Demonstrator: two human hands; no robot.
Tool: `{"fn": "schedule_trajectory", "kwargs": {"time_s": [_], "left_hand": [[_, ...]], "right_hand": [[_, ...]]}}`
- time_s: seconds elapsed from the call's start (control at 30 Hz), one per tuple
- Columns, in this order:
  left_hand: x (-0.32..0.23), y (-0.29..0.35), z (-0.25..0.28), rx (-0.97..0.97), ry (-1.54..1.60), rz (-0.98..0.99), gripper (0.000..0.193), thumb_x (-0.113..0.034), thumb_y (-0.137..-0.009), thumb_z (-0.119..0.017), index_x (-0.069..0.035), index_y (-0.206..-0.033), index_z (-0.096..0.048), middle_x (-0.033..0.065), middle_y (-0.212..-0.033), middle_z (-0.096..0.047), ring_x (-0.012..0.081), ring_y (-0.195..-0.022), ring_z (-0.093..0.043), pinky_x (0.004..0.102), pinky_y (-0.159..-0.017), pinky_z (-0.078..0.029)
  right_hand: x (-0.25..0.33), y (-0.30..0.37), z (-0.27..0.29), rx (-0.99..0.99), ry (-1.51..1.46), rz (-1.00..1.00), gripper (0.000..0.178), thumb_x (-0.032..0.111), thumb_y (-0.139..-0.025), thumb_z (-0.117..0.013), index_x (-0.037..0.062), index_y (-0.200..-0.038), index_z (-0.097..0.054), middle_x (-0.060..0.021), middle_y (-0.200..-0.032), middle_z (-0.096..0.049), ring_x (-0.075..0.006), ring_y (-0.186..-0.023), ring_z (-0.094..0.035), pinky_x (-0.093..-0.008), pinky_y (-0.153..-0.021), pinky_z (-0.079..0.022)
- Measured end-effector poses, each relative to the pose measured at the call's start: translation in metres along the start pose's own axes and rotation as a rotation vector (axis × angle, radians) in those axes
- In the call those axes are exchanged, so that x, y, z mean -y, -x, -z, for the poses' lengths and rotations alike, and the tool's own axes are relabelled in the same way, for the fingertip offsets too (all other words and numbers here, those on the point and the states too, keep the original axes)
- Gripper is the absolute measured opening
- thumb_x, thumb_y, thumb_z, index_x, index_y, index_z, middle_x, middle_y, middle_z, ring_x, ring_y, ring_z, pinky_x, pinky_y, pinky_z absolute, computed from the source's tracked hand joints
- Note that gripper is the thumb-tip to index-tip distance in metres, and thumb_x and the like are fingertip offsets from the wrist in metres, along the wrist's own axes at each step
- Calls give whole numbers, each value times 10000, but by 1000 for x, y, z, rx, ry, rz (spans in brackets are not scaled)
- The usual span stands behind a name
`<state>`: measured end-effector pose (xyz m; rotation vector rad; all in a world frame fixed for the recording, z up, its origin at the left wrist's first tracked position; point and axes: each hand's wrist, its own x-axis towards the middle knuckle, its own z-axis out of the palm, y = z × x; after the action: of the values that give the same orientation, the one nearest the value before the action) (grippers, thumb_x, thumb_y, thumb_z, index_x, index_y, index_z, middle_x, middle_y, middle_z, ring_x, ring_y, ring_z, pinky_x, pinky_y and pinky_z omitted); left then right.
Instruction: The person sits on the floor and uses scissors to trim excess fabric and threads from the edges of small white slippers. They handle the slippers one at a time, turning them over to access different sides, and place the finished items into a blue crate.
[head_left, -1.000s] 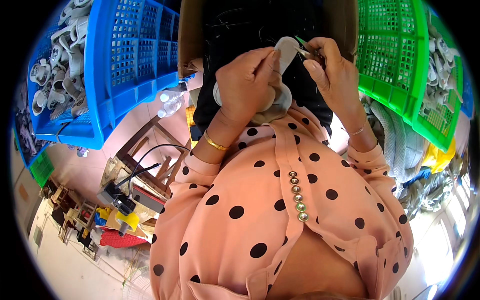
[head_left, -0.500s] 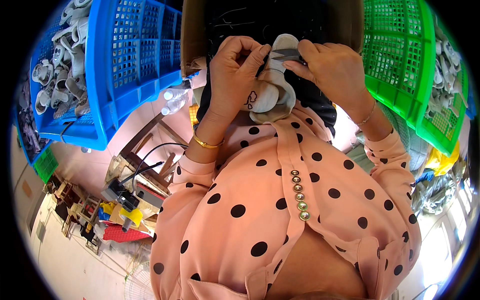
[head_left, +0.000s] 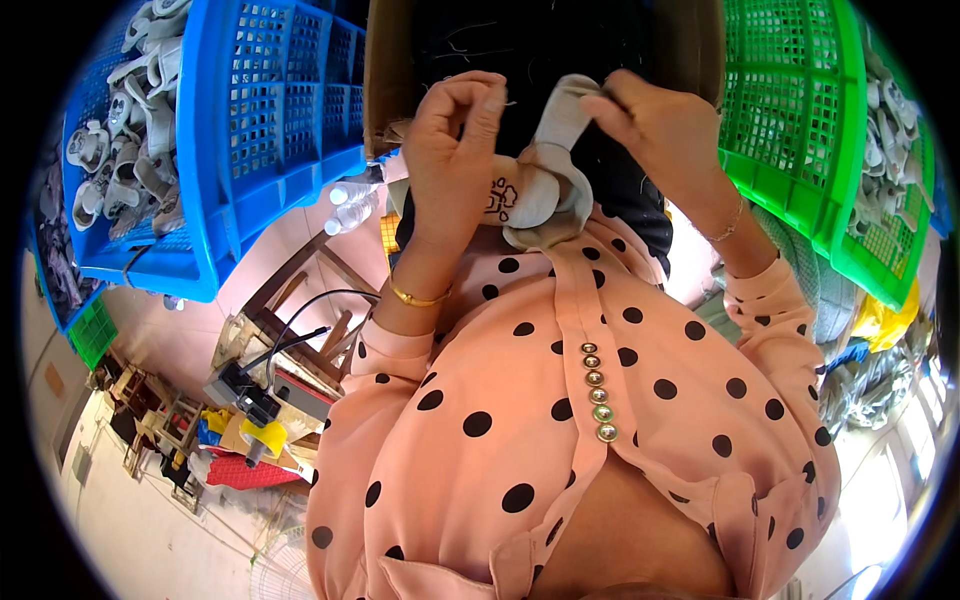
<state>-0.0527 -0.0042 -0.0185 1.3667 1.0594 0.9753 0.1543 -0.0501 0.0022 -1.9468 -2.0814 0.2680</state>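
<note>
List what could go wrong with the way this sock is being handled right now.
The right hand pinches only the top edge of the grey sock, so it might slip down onto the lap. The left hand is pinched shut beside the sock, seemingly on a thin thread too fine to make out; a tug could snag the knit. The sock hangs between the blue crate and green crate, so it could drop unsorted.

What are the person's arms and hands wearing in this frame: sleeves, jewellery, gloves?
Both hands are bare, with no gloves. The left hand has a plain gold bangle at the wrist; the right hand has a thin, fine bracelet. Both forearms come out of loose peach-pink sleeves with black polka dots, the left sleeve and the right sleeve, ending in gathered cuffs below the wrists.
</note>
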Motion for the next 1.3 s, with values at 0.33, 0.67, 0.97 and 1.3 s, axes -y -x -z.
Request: {"fn": "schedule_trajectory", "kwargs": {"time_s": [0.33,0.67,0.97,1.3], "left_hand": [[-20,4,2,405,-38,196,241,-162,-880,-710,1,-1055,-686,89,-901,-706,103,-785,-666,225,-699,-532],[-37,10,11,441,224,518,187,-135,-870,-723,-13,-1010,-703,38,-844,-705,59,-685,-647,156,-564,-497],[-38,12,13,384,236,571,228,-144,-853,-743,8,-1017,-699,63,-868,-710,83,-737,-666,189,-633,-525],[-38,13,14,386,178,559,234,-155,-849,-748,5,-1015,-705,66,-868,-712,91,-753,-665,202,-674,-530]], "right_hand": [[4,8,-13,147,-1061,-252,327,314,-943,-634,-12,-945,-602,-3,-666,-529,-65,-577,-465,-232,-513,-401],[13,20,-6,-153,-519,24,385,448,-921,-604,68,-970,-577,-59,-661,-600,-143,-533,-583,-242,-467,-411],[16,16,34,-140,276,315,449,559,-838,-597,140,-720,-487,8,-546,-461,-164,-480,-526,-281,-435,-407],[24,15,36,-92,282,270,455,553,-843,-601,137,-706,-475,9,-549,-457,-155,-480,-532,-275,-435,-410]]}}
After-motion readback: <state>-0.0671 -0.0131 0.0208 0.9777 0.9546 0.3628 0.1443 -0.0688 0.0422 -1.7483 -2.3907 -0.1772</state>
